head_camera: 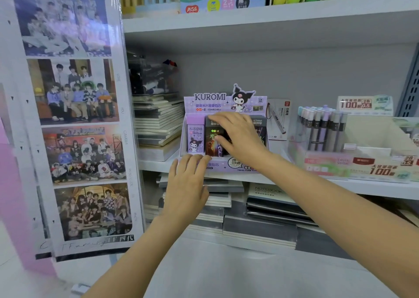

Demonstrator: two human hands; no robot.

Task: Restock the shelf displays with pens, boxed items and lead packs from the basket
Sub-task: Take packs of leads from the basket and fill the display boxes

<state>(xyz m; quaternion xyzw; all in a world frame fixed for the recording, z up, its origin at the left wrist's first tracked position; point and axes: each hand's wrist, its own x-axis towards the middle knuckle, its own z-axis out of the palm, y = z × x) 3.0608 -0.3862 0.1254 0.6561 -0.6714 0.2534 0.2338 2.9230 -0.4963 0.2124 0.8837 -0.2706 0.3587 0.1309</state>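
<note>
A purple Kuromi display box (226, 103) of lead packs stands on the middle shelf (362, 185). Inside it are a purple Kuromi lead pack (196, 136) at the left and dark lead packs (214, 138) beside it. My right hand (238, 136) reaches into the box, fingers over the top of the dark packs and thumb against their front. My left hand (189, 179) rests with straight fingers on the box's lower front left edge. The basket is out of view.
Right of the box stand a boxed pen (280, 120), a clear holder of pens (322, 129) and a "100" lead display (374, 161). Stacked notebooks (156, 120) lie at the left and on the shelf below. A photo poster (72, 116) hangs at the left.
</note>
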